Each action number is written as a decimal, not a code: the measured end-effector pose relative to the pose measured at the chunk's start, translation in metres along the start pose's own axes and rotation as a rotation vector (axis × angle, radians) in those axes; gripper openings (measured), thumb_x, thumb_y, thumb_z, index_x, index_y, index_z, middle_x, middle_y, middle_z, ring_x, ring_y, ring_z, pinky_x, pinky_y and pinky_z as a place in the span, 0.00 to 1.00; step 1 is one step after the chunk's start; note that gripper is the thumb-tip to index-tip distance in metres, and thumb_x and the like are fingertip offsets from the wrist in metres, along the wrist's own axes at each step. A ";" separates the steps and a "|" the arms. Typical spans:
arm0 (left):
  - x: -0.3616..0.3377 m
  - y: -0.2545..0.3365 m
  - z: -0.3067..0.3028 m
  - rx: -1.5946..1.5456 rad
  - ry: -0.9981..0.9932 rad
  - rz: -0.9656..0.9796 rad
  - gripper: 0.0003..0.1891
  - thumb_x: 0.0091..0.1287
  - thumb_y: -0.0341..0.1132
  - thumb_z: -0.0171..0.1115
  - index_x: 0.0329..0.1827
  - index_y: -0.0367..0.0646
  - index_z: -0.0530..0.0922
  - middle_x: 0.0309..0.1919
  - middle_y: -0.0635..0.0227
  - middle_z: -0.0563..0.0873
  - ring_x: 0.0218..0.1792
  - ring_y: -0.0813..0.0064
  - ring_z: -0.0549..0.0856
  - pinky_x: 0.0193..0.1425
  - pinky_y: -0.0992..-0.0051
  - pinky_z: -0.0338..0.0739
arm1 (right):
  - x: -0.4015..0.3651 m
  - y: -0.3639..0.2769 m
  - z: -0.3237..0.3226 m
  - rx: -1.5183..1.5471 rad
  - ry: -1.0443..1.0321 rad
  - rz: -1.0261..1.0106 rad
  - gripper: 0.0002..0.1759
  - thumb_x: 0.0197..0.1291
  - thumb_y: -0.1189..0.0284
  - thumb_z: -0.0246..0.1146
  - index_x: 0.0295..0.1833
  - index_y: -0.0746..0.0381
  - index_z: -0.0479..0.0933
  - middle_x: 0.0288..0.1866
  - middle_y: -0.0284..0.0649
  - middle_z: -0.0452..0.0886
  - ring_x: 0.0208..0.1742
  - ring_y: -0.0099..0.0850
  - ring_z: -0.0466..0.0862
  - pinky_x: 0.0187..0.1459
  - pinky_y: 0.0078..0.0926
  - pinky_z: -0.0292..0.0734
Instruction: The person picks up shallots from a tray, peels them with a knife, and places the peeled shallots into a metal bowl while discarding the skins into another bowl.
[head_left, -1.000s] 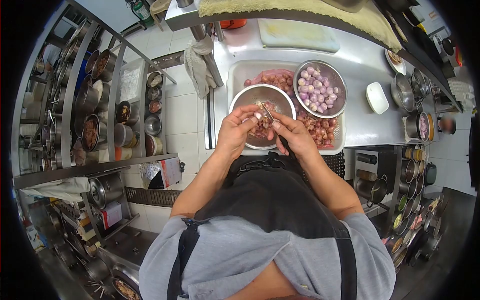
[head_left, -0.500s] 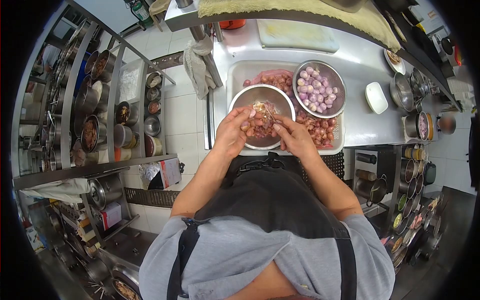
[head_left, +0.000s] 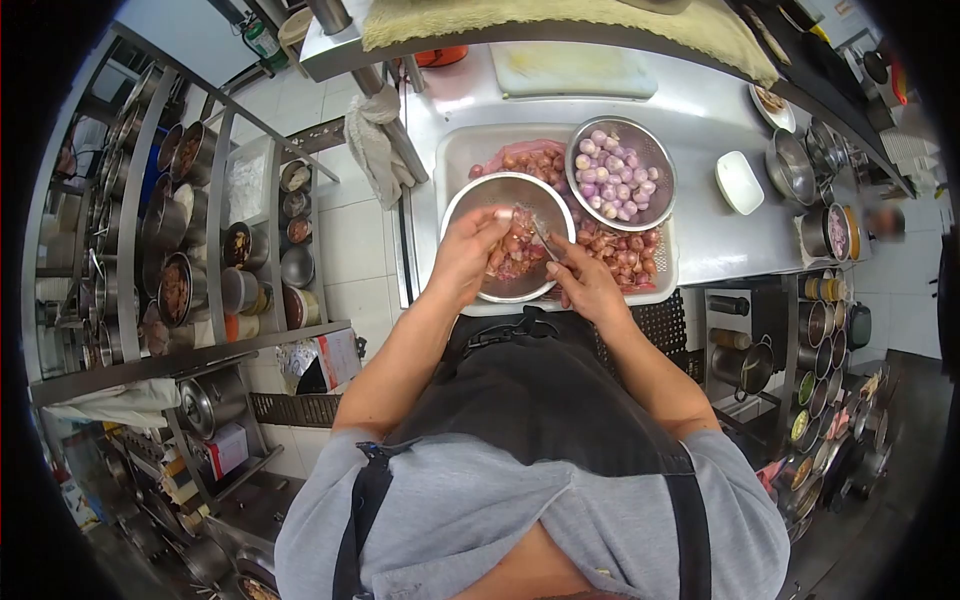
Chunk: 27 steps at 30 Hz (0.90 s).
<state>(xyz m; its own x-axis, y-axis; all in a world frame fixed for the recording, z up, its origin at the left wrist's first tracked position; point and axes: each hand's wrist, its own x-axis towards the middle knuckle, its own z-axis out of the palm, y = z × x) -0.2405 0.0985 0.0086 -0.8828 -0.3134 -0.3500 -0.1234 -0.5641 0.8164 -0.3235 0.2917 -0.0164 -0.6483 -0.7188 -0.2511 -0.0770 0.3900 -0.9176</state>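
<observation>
Over a steel bowl [head_left: 452, 205] of reddish skins and shallots, my left hand [head_left: 470, 252] is closed, its fingertips smeared by motion; what it holds is too small to make out. My right hand [head_left: 588, 283] grips a small knife [head_left: 543, 238], whose blade points up and left across the bowl. A perforated steel bowl of peeled shallots [head_left: 618, 178] sits just beyond, to the right. Both bowls rest in a white tray [head_left: 456, 150], where unpeeled shallots [head_left: 625, 258] lie beside and behind them.
A cutting board [head_left: 575, 75] lies at the back of the steel counter [head_left: 700, 240]. To the right stands a white dish [head_left: 739, 183]. A shelf with a yellow cloth [head_left: 560, 22] overhangs the back edge. Racks of pots [head_left: 175, 290] stand at the left.
The whole view has shifted, so the counter appears a little further left. My left fingers have lifted slightly away from the knife blade, which now shows more clearly.
</observation>
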 end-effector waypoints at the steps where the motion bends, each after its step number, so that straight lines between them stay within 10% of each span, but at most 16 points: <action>1: 0.008 0.011 0.014 0.000 -0.008 0.001 0.15 0.71 0.34 0.58 0.56 0.35 0.75 0.35 0.67 0.83 0.29 0.82 0.79 0.26 0.84 0.67 | 0.000 0.001 0.000 -0.003 0.007 -0.001 0.28 0.68 0.70 0.59 0.72 0.62 0.64 0.32 0.37 0.82 0.18 0.19 0.73 0.19 0.19 0.68; 7: 0.062 0.042 0.084 0.809 -0.157 0.297 0.21 0.64 0.36 0.64 0.59 0.38 0.76 0.32 0.72 0.81 0.30 0.84 0.76 0.31 0.82 0.69 | 0.000 0.001 0.004 0.030 0.014 0.055 0.26 0.65 0.64 0.62 0.67 0.59 0.71 0.27 0.39 0.81 0.18 0.24 0.76 0.26 0.27 0.74; 11: 0.070 0.030 0.052 0.588 -0.116 0.347 0.19 0.57 0.24 0.64 0.54 0.36 0.75 0.40 0.65 0.81 0.44 0.75 0.82 0.44 0.78 0.76 | -0.009 0.009 -0.004 0.064 0.020 0.071 0.25 0.67 0.69 0.60 0.67 0.65 0.69 0.28 0.34 0.80 0.18 0.19 0.73 0.20 0.20 0.68; 16: 0.029 0.031 0.012 -0.084 -0.030 -0.069 0.14 0.60 0.16 0.54 0.49 0.28 0.72 0.44 0.55 0.80 0.55 0.57 0.82 0.59 0.69 0.80 | -0.015 -0.001 -0.012 0.097 0.097 0.097 0.23 0.66 0.70 0.60 0.66 0.62 0.72 0.28 0.38 0.80 0.18 0.22 0.75 0.23 0.24 0.72; 20: 0.005 0.023 0.003 -0.202 -0.101 -0.036 0.09 0.68 0.22 0.56 0.49 0.30 0.73 0.48 0.51 0.82 0.55 0.55 0.82 0.62 0.68 0.80 | -0.006 -0.003 -0.010 0.238 0.082 0.010 0.24 0.66 0.72 0.60 0.67 0.61 0.70 0.30 0.36 0.81 0.19 0.19 0.73 0.22 0.20 0.69; 27: -0.019 0.019 -0.004 -0.178 -0.132 0.012 0.09 0.68 0.27 0.61 0.50 0.38 0.75 0.47 0.57 0.85 0.48 0.66 0.86 0.41 0.78 0.80 | -0.003 -0.044 -0.009 0.267 -0.016 -0.067 0.22 0.70 0.69 0.56 0.66 0.66 0.70 0.35 0.37 0.83 0.20 0.17 0.75 0.21 0.14 0.67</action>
<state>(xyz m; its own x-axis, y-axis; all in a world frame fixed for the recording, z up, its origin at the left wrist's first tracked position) -0.2243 0.0904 0.0293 -0.9369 -0.2245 -0.2680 -0.0410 -0.6906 0.7220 -0.3255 0.2816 0.0277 -0.6362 -0.7476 -0.1905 0.0849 0.1776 -0.9804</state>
